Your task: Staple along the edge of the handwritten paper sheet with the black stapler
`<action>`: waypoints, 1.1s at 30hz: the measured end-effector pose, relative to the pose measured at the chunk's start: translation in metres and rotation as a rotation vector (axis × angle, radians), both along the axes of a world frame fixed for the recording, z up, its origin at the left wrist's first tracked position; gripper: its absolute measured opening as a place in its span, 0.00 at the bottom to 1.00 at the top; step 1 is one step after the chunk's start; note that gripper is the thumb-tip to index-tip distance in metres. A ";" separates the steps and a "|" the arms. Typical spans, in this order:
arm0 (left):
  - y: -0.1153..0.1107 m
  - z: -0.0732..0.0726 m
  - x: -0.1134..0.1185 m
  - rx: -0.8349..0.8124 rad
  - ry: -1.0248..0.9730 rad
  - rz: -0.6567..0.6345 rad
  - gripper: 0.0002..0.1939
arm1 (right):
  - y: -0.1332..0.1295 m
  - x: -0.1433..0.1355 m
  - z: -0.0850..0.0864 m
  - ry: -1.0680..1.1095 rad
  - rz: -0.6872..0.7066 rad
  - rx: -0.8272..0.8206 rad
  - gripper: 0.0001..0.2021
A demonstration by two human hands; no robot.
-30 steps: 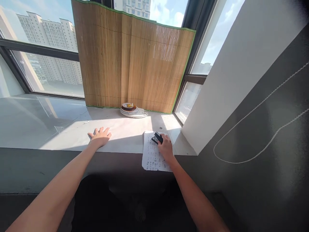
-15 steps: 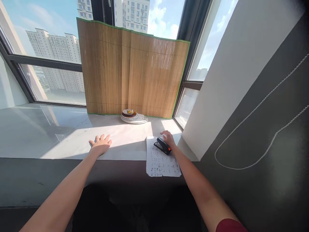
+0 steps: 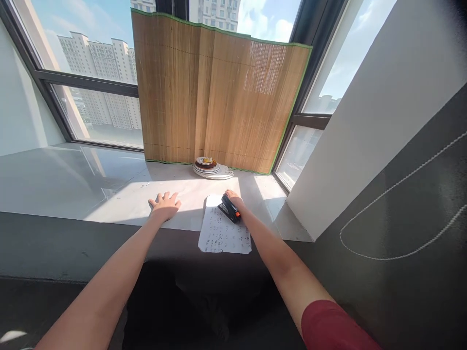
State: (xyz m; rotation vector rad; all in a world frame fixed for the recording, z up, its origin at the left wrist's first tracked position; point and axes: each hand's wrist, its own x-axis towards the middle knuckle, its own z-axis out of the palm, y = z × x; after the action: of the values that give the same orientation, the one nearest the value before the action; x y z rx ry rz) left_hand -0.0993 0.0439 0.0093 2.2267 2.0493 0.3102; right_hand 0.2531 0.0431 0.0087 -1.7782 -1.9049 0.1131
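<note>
My left hand [image 3: 165, 207] lies flat on the sunlit white sill [image 3: 146, 189], fingers spread, with nothing in it. To its right, my right hand [image 3: 234, 198] has its fingers wrapped round a black stapler [image 3: 229, 209] with an orange-red spot at its near end. Beneath the stapler is a sheet of paper [image 3: 223, 236] with rows of handwriting; its lower part sticks out past the sill's front edge. The undersides of the right fingers are hidden.
Behind the hands, a stack of plates [image 3: 207, 167] stands before a bamboo mat [image 3: 219, 97] that leans on the window. A white wall [image 3: 339, 121] slants up at the right, and a beaded cord [image 3: 386, 189] hangs beyond it.
My right hand has moved left with the stapler, and the paper has shifted left too. My left hand stays flat on the sill. The whole view has shifted and tilted somewhat.
</note>
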 end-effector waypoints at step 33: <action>-0.034 -0.001 0.120 0.226 -0.393 -0.446 0.21 | -0.007 0.054 -0.011 0.312 0.012 0.104 0.03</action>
State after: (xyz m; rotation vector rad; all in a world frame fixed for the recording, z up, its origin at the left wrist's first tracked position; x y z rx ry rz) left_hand 0.0209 0.0097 0.0084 2.4218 1.3389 0.8822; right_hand 0.3072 0.0365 -0.0027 -1.5768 -1.6677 0.2740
